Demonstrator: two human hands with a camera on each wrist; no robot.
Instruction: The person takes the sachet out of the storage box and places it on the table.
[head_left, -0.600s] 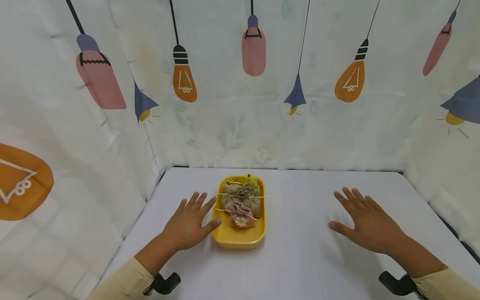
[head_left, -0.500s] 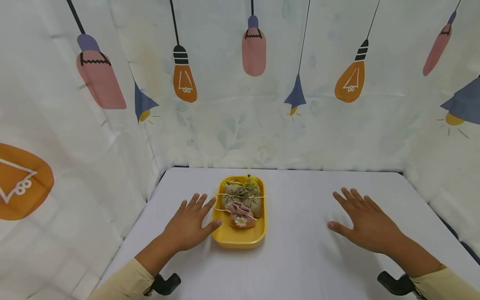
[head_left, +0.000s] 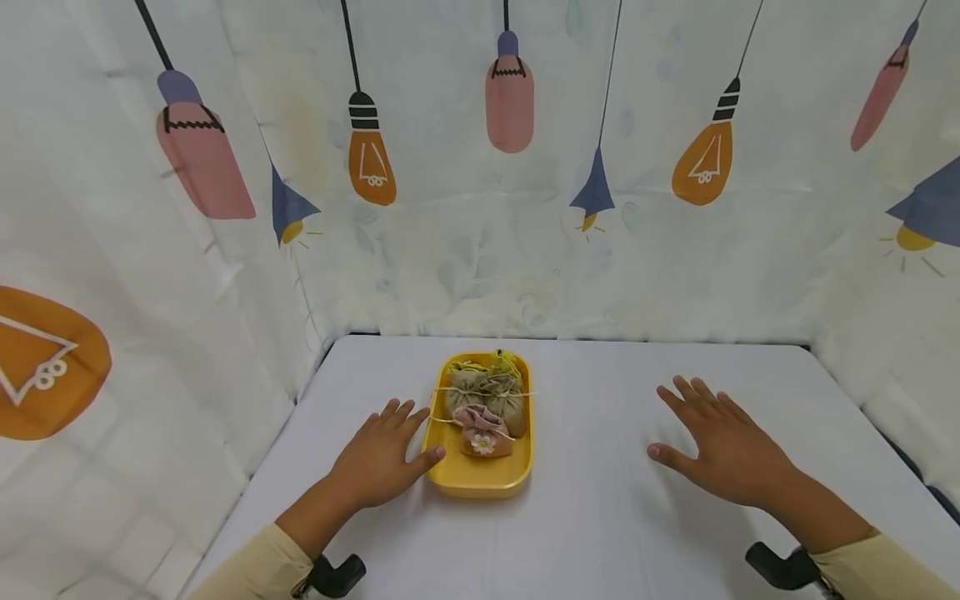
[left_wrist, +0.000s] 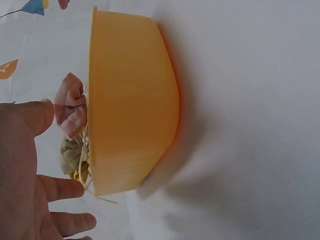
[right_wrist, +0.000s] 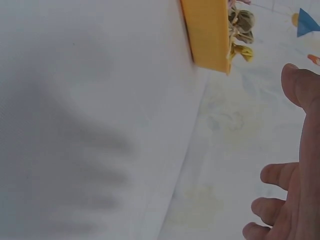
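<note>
A yellow tray (head_left: 480, 485) stands on the table, left of its middle. Inside lie several small drawstring pouches: a pink one (head_left: 472, 416) with a white flower at the front, grey-green ones (head_left: 504, 406) behind it, and yellow-green fabric (head_left: 504, 362) at the back. My left hand (head_left: 382, 458) hovers just left of the tray, fingers spread, thumb by the rim; in the left wrist view the tray's side wall (left_wrist: 132, 100) is close. Well to the right of the tray, my right hand (head_left: 727, 454) hangs above the table, fingers extended and holding nothing.
The table (head_left: 585, 533) has a white cover. White curtains (head_left: 450, 275) printed with lamps and bulbs enclose it at the back and both sides. A black wrist mount (head_left: 337, 575) sits under each forearm.
My right hand has moved slightly left, toward the tray. The left hand's fingertips have dipped a little. The tray and pouches stay in place.
</note>
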